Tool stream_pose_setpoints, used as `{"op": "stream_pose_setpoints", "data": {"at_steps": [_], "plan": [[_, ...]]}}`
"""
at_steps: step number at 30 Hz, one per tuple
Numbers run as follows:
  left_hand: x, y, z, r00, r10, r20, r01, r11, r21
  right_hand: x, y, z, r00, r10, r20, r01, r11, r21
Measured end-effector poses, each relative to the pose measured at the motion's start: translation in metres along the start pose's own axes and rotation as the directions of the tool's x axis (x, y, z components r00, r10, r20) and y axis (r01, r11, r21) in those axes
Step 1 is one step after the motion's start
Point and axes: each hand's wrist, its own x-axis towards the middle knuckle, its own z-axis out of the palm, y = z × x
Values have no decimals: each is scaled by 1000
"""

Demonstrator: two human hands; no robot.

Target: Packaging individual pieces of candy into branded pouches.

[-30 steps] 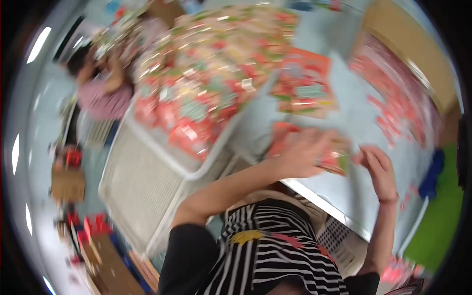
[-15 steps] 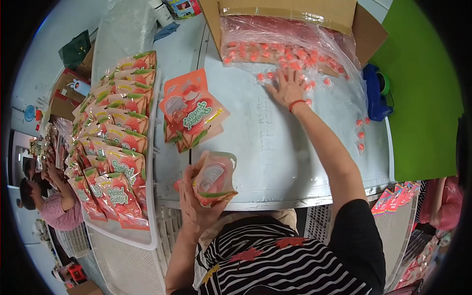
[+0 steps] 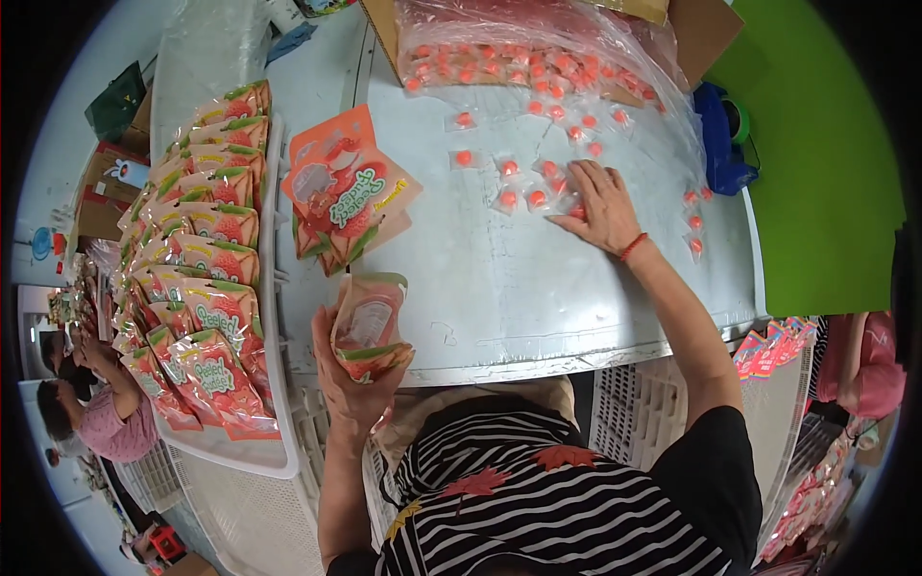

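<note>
An opened printed pouch [image 3: 373,322] is gripped in my left hand [image 3: 348,379], its mouth gaping above the table's near edge. My right hand [image 3: 607,209] lies on the table with fingers spread, its fingertips at a few small wrapped red candies [image 3: 536,199]. Whatever lies beneath the palm is hidden. More wrapped candies [image 3: 557,111] are scattered between this hand and a cardboard box [image 3: 706,43], where a clear plastic liner [image 3: 538,24] spills a heap of them. To the left, several flat unfilled pouches [image 3: 348,182] lie stacked on the table.
A white tray [image 3: 286,451] at the left holds rows of filled pouches [image 3: 226,317]. A blue tape dispenser [image 3: 725,144] stands at the right edge, with loose candies [image 3: 694,226] near it. Other people [image 3: 101,403] work at both sides.
My right hand has drawn back from the box toward me, and candies now lie spread over the table's middle. My left hand still holds the pouch. The whole view has shifted slightly.
</note>
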Motion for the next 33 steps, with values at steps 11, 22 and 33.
{"op": "stream_pose_setpoints", "data": {"at_steps": [11,22,33], "plan": [[-19,-9,-13,998,-63,-15,63,998,27,4,-15,-24,994,80,77,-64,978,-199],[-14,-6,-16,999,-4,-41,7,998,56,53,-24,4,979,47,197,-120,917,380],[-10,-3,-17,997,-67,-46,69,997,42,85,-67,44,967,78,-243,-60,995,82]]}}
